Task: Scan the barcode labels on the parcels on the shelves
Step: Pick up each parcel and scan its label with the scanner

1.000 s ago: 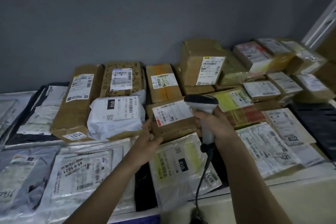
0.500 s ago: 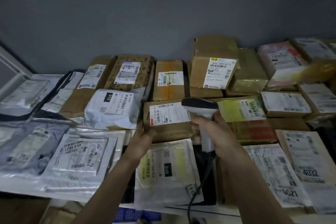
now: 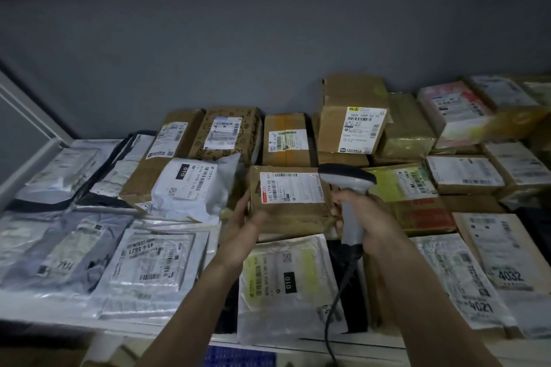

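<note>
Shelf [image 3: 53, 304] is pale and flat, packed edge to edge with parcels under a matte grey wall [image 3: 238, 53]. Right hand [image 3: 368, 222] is wrapped round the smooth grey handle of a pistol-shaped scanner [image 3: 347, 188]; its dark, rounded head sits just above the right end of a brown cardboard parcel [image 3: 293, 217], and a dark cable [image 3: 337, 304] hangs from the handle base toward the shelf front. Left hand [image 3: 243, 225] grips the left edge of that same parcel, thumb on the top face, fingers underneath. The parcel is a flattish, creased box, tilted up toward the camera, in the middle of the shelf; its white rectangular label [image 3: 290, 191] with red strip and barcode lies face up, close beside the scanner head. Just in front lies a glossy, wrinkled white poly mailer [image 3: 286, 283] with a yellow-green label band and a black "010" tag. To the left, a puffy white plastic bag [image 3: 190, 191] rests on a long brown carton [image 3: 167, 164]. Behind stand taped cardboard boxes, one printed with small cartoon figures [image 3: 229, 134], one taller with a white label [image 3: 354, 122]. Far right parcels are blurred; labels marked 4032 and 4021 are legible, other print probably not readable.
</note>
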